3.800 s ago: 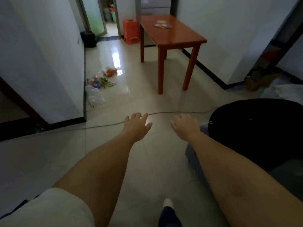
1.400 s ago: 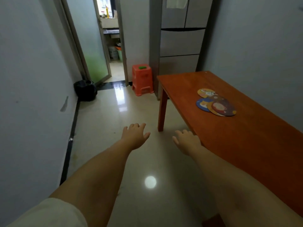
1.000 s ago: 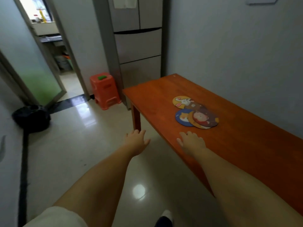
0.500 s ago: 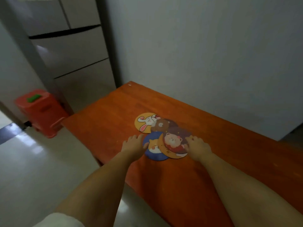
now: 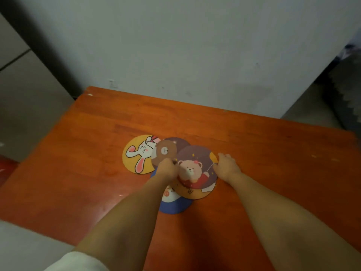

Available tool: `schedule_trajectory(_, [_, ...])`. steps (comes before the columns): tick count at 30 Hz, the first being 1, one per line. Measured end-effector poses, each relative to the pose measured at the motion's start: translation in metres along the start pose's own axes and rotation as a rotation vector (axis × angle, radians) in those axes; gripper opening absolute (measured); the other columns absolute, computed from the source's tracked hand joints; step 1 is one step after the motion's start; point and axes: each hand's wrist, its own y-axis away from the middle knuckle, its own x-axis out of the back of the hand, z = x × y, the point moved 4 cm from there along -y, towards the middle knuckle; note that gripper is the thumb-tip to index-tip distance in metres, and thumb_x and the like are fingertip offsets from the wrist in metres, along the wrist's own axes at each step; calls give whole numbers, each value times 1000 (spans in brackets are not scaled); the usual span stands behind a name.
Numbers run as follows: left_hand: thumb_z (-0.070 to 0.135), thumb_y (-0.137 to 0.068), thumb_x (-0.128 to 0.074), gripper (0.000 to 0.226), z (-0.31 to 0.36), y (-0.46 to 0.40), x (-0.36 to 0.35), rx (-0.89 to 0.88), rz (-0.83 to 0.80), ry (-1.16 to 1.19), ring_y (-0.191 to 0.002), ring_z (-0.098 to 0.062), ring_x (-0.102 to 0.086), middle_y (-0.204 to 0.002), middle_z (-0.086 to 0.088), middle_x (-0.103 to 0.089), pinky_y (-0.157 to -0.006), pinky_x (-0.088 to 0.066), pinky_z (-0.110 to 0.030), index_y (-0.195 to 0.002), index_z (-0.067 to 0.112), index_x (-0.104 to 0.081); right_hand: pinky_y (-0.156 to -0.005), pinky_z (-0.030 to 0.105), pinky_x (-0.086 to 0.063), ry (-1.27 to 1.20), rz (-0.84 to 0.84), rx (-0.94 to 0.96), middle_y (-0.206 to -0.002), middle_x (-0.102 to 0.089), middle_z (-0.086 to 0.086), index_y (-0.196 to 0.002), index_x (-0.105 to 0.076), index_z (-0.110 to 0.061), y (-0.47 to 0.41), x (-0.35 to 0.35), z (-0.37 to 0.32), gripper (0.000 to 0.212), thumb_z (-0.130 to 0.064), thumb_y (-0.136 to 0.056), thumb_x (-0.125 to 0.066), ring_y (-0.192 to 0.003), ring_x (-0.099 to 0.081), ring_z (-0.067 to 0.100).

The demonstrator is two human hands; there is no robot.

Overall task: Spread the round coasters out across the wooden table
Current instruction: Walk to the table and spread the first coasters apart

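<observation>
Several round cartoon coasters lie overlapping in a cluster on the orange-brown wooden table (image 5: 273,153). A yellow rabbit coaster (image 5: 136,154) is at the left and a brown bear coaster (image 5: 168,148) beside it. A purple bear coaster (image 5: 196,167) lies on top, over an orange coaster (image 5: 193,193) and a blue coaster (image 5: 174,205). My left hand (image 5: 167,170) rests on the cluster, fingers curled down at the purple coaster's left edge. My right hand (image 5: 227,167) touches that coaster's right edge with its fingers apart. All coasters lie flat.
A grey wall (image 5: 195,55) runs along the table's far edge. A grey fridge (image 5: 25,94) stands at the left, past the table's left end. Pale floor (image 5: 23,247) shows below the near left edge. A red stool (image 5: 5,169) peeks in at far left.
I have walked up to the table and now look down on it. Both hands came forward from the table's edge onto the coaster cluster, one on each side of the purple coaster.
</observation>
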Motion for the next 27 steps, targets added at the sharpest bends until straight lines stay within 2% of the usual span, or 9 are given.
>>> schedule_trajectory(3, [15, -98, -47, 48, -3, -14, 3, 65, 5, 100, -49, -19, -29, -52, -9, -30, -48, -27, -28, -52, 15, -32, -107, 46, -40, -92, 25, -87, -148, -36, 19, -143, -39, -5, -13, -1, -1, 48, -20, -98, -45, -133, -41, 39])
schedule_trajectory(7, [16, -95, -54, 47, -10, -22, 1, 130, 23, 286, -65, -26, -41, -55, -10, -34, -69, -42, -39, -52, 15, -35, -96, 44, -47, -207, 27, -143, -138, -48, 21, -122, -55, -5, -23, -6, 1, 29, -21, -98, -46, -122, -50, 40])
schedule_trajectory(10, [11, -93, -55, 33, -14, -16, -2, 154, 69, 401, -65, -27, -42, -61, -9, -41, -79, -50, -46, -62, 10, -46, -62, 38, -44, -228, 67, -139, -79, -56, 15, -76, -54, -8, -21, -4, 4, 27, -20, -99, -47, -74, -55, 29])
schedule_trajectory(12, [9, -93, -56, 7, -14, -9, -4, 142, 97, 488, -76, -29, -46, -76, -13, -50, -80, -49, -46, -87, 5, -56, -58, 41, -42, -246, 91, -127, -68, -44, 7, -60, -40, -14, -15, 1, 4, 38, -17, -97, -46, -64, -44, 22])
schedule_trajectory(14, [8, -93, -56, 6, -14, -2, -7, 125, 109, 560, -80, -29, -46, -80, -13, -51, -74, -45, -40, -98, 6, -54, -69, 46, -46, -265, 78, -104, -79, -47, 7, -67, -41, -16, -9, 4, 4, 30, -13, -96, -45, -70, -44, 22])
schedule_trajectory(17, [4, -92, -55, 17, -11, 10, -8, 95, 121, 600, -73, -27, -42, -67, -7, -43, -72, -40, -37, -78, 9, -48, -64, 36, -38, -361, 51, -29, -88, -48, 8, -88, -42, -16, 5, 5, 0, 10, -14, -97, -42, -71, -43, 25])
schedule_trajectory(20, [3, -92, -54, 26, -10, 25, -3, 71, 164, 625, -72, -26, -39, -66, -10, -41, -73, -41, -40, -69, 7, -43, -69, 41, -43, -419, 84, 29, -88, -49, 9, -88, -41, -15, 16, 13, 0, 9, -17, -96, -43, -77, -46, 26])
schedule_trajectory(23, [2, -92, -51, 23, -20, 43, 10, 62, 186, 712, -70, -25, -39, -71, -14, -44, -73, -42, -42, -70, 8, -45, -87, 50, -51, -434, 115, 50, -95, -52, 9, -89, -45, -13, 24, 20, -5, 5, -10, -92, -46, -86, -51, 28])
schedule_trajectory(27, [-2, -90, -51, 40, -59, 63, 38, 86, 263, 768, -71, -24, -39, -69, -15, -39, -73, -40, -39, -56, 13, -36, -77, 45, -46, -422, 38, 151, -94, -50, 10, -87, -44, -14, 44, 8, -46, 7, -12, -94, -47, -84, -50, 27])
